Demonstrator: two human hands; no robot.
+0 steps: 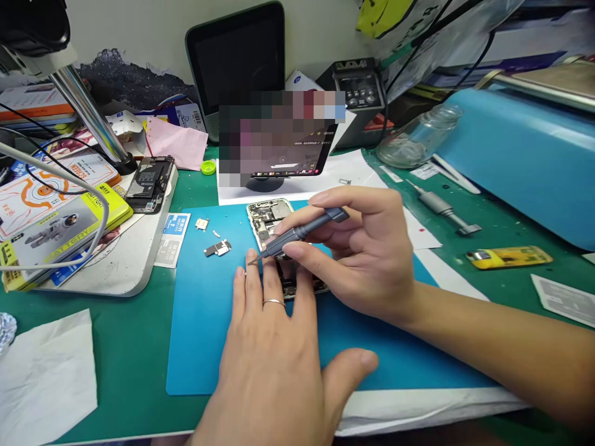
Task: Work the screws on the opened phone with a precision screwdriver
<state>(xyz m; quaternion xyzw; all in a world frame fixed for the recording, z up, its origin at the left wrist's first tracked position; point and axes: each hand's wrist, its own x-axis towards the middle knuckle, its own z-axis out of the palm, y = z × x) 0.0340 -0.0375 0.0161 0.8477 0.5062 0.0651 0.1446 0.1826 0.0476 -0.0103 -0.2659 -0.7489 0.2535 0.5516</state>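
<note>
Right hand (376,263) grasps screwdriver (295,235); left hand (274,347) lies flat, grasping nothing, partly over phone (280,209). Phone lies on far part of mat (199,334). We should guide tip gently beside fingertips, keeping small parts (224,246) at left undisturbed.

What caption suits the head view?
Right hand holds a pointed grey tool over the left hand, which partly covers an opened phone.

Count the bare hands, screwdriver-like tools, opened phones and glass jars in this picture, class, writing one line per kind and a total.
Hands: 2 (left hand, right hand)
Screwdriver-like tools: 2 (held tool, lying tool)
Opened phones: 2 (central phone, left-side phone)
Glass jars: 1 (glass jar)
Total: 7
</note>
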